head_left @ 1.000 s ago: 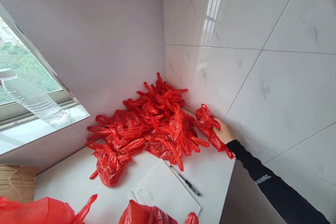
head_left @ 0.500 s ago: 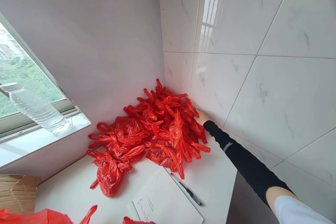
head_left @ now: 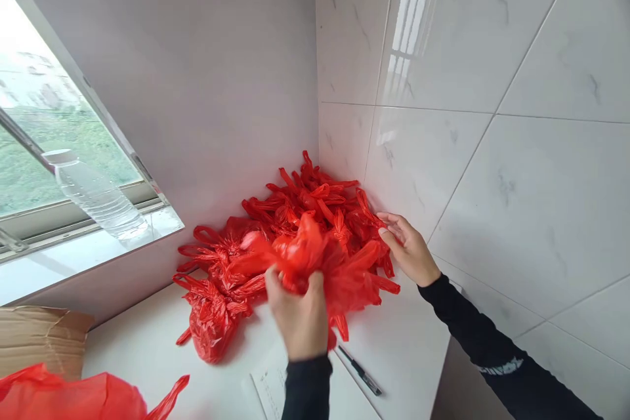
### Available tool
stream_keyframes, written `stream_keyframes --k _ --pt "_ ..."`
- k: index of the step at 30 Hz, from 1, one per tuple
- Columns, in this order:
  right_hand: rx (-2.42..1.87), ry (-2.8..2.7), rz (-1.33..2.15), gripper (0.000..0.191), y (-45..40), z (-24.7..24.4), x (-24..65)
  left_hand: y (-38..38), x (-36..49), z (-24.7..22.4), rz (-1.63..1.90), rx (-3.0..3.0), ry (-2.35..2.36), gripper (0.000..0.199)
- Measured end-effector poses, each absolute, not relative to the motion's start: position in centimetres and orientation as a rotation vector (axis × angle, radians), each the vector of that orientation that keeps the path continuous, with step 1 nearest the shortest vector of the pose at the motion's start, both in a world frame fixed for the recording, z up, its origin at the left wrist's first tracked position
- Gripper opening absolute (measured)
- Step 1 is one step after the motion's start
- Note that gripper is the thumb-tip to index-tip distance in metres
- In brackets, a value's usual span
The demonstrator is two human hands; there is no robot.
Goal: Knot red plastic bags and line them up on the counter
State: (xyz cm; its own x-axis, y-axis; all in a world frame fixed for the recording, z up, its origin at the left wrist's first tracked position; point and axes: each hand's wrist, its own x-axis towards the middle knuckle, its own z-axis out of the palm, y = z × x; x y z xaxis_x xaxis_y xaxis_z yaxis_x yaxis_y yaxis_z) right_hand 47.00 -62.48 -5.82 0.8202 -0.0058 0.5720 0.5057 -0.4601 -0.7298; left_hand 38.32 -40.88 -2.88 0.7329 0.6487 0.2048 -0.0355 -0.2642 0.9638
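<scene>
My left hand (head_left: 298,318) grips a crumpled red plastic bag (head_left: 308,256), held up in front of the pile and partly blurred. Behind it, a heap of knotted red plastic bags (head_left: 310,193) fills the corner of the white table (head_left: 162,341). At the heap's right edge is my right hand (head_left: 412,251), its thumb and fingers apart beside the bags. Whether its fingertips touch them I cannot tell. Black sleeves cover both forearms.
A notebook (head_left: 273,387) with handwriting and a black pen (head_left: 361,371) lie near the front. Another red bag (head_left: 73,400) and a cardboard box (head_left: 44,338) stand at lower left. On the window sill is a water bottle (head_left: 101,200). Walls (head_left: 423,157) close in the corner.
My left hand has come into view from below with a red bag in it. My right hand has drawn back from behind the heap's right edge, so its fingers now show.
</scene>
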Motion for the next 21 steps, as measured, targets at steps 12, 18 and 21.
stream_keyframes --k 12,18,21 --pt "-2.248 -0.408 -0.599 0.064 -58.4 -10.7 51.0 -35.8 41.3 -10.0 0.342 1.716 0.261 0.044" --pt "-2.175 -0.683 -0.616 0.049 -52.3 -7.8 47.5 -29.9 31.8 -13.2 0.492 1.637 0.593 0.049" --pt "-2.137 -0.886 -0.458 0.036 -46.9 -6.6 46.1 -29.9 26.9 -15.2 0.586 1.561 0.738 0.049"
